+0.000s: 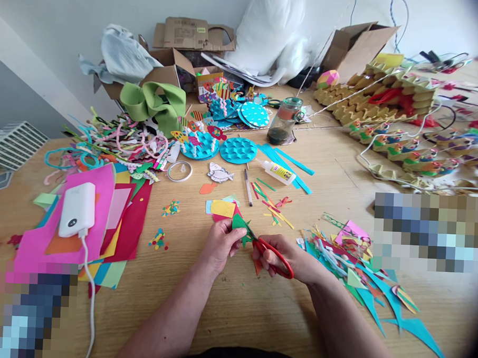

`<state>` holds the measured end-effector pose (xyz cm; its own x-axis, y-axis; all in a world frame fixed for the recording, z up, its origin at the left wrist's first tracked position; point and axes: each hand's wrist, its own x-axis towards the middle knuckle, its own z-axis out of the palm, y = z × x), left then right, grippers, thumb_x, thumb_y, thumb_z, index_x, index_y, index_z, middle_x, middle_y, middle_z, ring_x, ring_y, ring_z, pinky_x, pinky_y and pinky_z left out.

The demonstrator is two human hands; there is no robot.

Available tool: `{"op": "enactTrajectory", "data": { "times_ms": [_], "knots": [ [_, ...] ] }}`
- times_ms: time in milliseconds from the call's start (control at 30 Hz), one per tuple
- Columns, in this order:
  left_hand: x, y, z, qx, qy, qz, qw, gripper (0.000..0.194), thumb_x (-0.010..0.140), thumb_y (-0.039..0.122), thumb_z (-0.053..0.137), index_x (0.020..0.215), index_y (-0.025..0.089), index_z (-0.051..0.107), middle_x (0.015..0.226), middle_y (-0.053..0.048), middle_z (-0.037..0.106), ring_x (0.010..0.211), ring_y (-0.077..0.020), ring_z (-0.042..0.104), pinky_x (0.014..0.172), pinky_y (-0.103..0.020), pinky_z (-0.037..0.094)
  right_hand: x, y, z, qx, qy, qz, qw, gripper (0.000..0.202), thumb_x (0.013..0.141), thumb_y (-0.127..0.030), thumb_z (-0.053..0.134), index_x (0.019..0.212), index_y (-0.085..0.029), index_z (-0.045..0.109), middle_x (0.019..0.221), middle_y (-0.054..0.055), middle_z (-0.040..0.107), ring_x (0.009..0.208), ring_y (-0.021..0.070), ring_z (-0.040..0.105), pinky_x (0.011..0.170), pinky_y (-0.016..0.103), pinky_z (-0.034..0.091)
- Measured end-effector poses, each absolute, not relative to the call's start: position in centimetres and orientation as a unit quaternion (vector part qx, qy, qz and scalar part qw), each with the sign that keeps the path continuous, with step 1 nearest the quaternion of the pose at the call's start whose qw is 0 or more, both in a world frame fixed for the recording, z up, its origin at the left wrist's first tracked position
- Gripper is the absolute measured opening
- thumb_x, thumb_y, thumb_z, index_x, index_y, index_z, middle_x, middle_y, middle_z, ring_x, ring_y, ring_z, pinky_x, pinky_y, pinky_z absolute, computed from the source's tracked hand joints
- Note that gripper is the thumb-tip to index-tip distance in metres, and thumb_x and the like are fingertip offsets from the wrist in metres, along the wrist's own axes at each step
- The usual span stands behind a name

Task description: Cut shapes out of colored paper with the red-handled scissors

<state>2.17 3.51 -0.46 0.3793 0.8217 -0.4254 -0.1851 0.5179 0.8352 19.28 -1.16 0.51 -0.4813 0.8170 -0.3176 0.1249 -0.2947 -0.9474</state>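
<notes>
Head view — left grip (pixel 221 243) pinches green paper (pixel 238 222) — right grip (pixel 277 251) holds red-handled scissors (pixel 289 272).

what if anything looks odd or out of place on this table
Mainly the white device: it lies on the pink paper with a cable plugged in, electronics amid craft supplies. The glue bottle also lies on its side by the blue strips, though no spilled glue shows.

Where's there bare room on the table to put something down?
One bare patch lies between the blue strips and the egg cartons, beyond the paper scraps. Another is below the dot confetti, between the paper stack and the left forearm. It's crowded along the back, with cardboard boxes, and beside the right hand.
</notes>
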Motion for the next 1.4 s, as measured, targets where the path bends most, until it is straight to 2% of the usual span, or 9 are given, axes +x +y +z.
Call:
{"op": "enactTrajectory", "data": {
  "times_ms": [367, 633, 867, 1233, 1400],
  "knots": [
    [2.15, 3.49, -0.55, 0.353, 0.447, 0.338, 0.749, 0.026, 0.061, 0.034, 0.07, 0.066, 0.016, 0.053, 0.048, 0.006, 0.046, 0.038, -0.0045, 0.037, 0.032, -0.017, 0.019, 19.35, -1.29, 0.04, -0.443, -0.535, 0.668, 0.265, 0.062, 0.072, -0.074, 0.051, 0.076, -0.012, 0.054, 0.064, 0.004, 0.059, 0.045, 0.0073, 0.046, 0.04, 0.018, 0.034],
    [2.29, 3.52, -0.22, 0.315, 0.469, 0.366, 0.74, 0.036, 0.06, 0.041, 0.073, 0.071, 0.018, 0.048, 0.059, 0.008, 0.048, 0.04, -0.0032, 0.043, 0.032, -0.015, 0.019, 19.41, -1.34, 0.03, -0.444, -0.528, 0.673, 0.265, 0.06, 0.073, -0.072, 0.051, 0.077, -0.012, 0.055, 0.065, 0.004, 0.058, 0.045, 0.0074, 0.047, 0.04, 0.018, 0.035],
    [2.22, 3.53, -0.32, 0.305, 0.469, 0.382, 0.735, 0.036, 0.059, 0.039, 0.075, 0.074, 0.018, 0.05, 0.06, 0.008, 0.048, 0.039, -0.0015, 0.04, 0.032, -0.015, 0.017, 19.54, -1.36, 0.01, -0.42, -0.516, 0.693, 0.276, 0.064, 0.072, -0.073, 0.052, 0.082, -0.011, 0.057, 0.063, 0.003, 0.057, 0.047, 0.0084, 0.05, 0.042, 0.018, 0.037],
    [1.99, 3.57, -0.04, 0.309, 0.43, 0.366, 0.765, 0.031, 0.059, 0.029, 0.073, 0.081, 0.018, 0.055, 0.062, 0.007, 0.054, 0.038, -0.0019, 0.039, 0.031, -0.015, 0.018, 19.81, -1.39, 0.02, -0.393, -0.474, 0.727, 0.305, 0.066, 0.07, -0.073, 0.055, 0.088, -0.009, 0.06, 0.061, 0.002, 0.056, 0.045, 0.0079, 0.05, 0.035, 0.016, 0.03],
    [1.98, 3.54, 0.02, 0.305, 0.438, 0.353, 0.768, 0.027, 0.059, 0.028, 0.073, 0.074, 0.017, 0.053, 0.055, 0.007, 0.052, 0.037, -0.0024, 0.04, 0.031, -0.015, 0.018, 19.65, -1.36, 0.27, -0.388, -0.475, 0.728, 0.307, 0.066, 0.07, -0.073, 0.054, 0.086, -0.009, 0.058, 0.063, 0.003, 0.056, 0.045, 0.0079, 0.05, 0.034, 0.015, 0.03]
  ]
}}
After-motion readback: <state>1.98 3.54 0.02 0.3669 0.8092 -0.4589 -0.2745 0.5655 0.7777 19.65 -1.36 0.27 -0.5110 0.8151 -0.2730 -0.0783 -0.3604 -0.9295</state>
